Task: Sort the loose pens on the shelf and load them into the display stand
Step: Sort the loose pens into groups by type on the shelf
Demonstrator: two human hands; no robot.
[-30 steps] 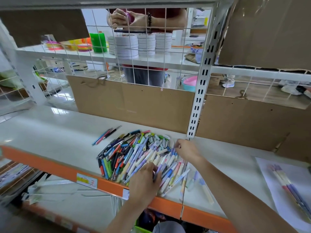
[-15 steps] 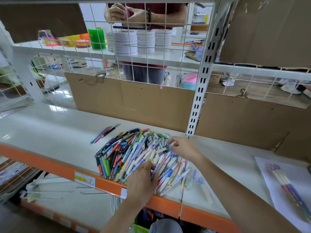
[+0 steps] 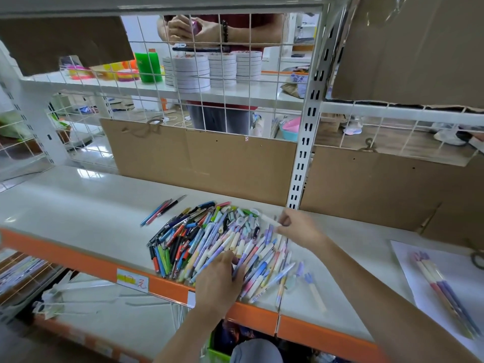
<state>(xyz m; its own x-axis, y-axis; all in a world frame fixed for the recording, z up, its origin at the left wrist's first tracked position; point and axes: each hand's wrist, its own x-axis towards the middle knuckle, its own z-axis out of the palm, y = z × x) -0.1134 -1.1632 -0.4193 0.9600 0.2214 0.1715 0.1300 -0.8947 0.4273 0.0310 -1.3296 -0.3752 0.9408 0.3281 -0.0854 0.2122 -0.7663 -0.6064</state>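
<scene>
a few pens (image 3: 163, 209) lie apart on the white shelf (image 3: 78, 205), left of the pile (image 3: 209, 239) that is heaped near the orange front edge. the left hand (image 3: 218, 280) rests on the pile's near side, fingers curled down among the pens; whether it grips one i cannot tell. the right hand (image 3: 297, 226) is at the pile's far right corner, pinching a pale pen (image 3: 269, 220) between thumb and fingers. far right, a paper sheet (image 3: 424, 281) carries a bundle (image 3: 442, 292) of pens.

The pens (image 3: 214, 242) are a mix of blue, red, green, black and pastel purple; the shelf (image 3: 78, 205) is white with an orange edge (image 3: 65, 258).
</scene>
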